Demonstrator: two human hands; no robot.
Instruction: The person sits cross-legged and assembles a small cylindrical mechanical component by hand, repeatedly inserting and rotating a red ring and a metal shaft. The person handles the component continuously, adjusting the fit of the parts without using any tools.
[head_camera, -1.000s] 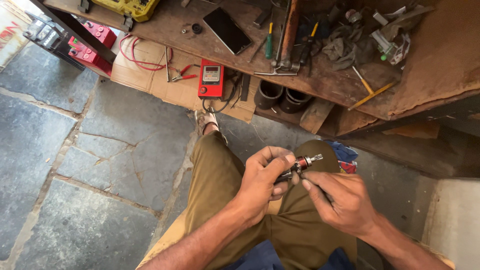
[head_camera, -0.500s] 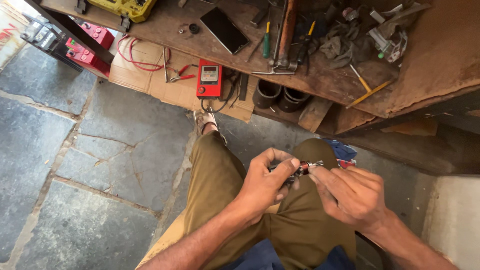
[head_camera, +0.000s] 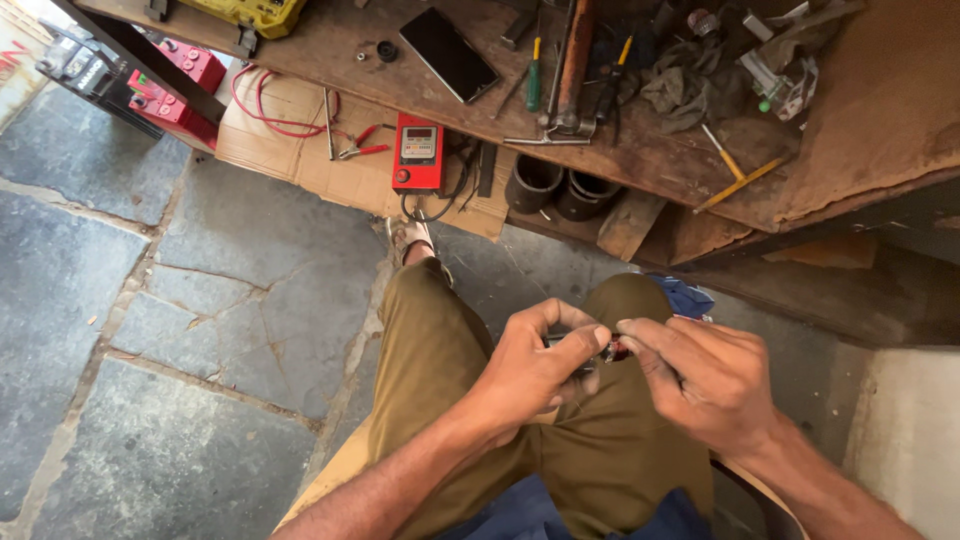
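I see the stone floor (head_camera: 170, 330) filling the left side, big grey slabs w/ cracked joints. Across the top runs a worn wooden bench (head_camera: 880, 110), rusty brown, cluttered w/ tools. Under its edge lies a flattened cardboard sheet (head_camera: 290, 150), tan, w/ a red cable (head_camera: 262, 105) looped on it & red-handled pliers (head_camera: 362, 150) beside. Top left, two red boxes (head_camera: 185, 85) w/ white label patches sit under the bench leg; a yellow case (head_camera: 250, 12) is at the bench's far edge. Olive trousers (head_camera: 440, 370) cover my knees in the centre, one sandalled foot (head_camera: 412, 236) out front. On the cardboard stands a red meter (head_camera: 418, 152), upright rectangle w/ a pale display panel near its top & black leads trailing off. Two dark cylindrical cups (head_camera: 555, 188) sit just right of it. On the bench: a black phone (head_camera: 449, 54) lying flat, a green-handled screwdriver (head_camera: 535, 75), a hammer (head_camera: 573, 70), grey rags (head_camera: 690, 90), two yellow pencils (head_camera: 735, 175). My left hand (head_camera: 535, 365) & right hand (head_camera: 705, 380) meet above my lap, fingers pressed together, both pinching a small metal part (head_camera: 610, 350) w/ a red bit showing btwn the fingertips; most of it is hidden, can't tell what it is.
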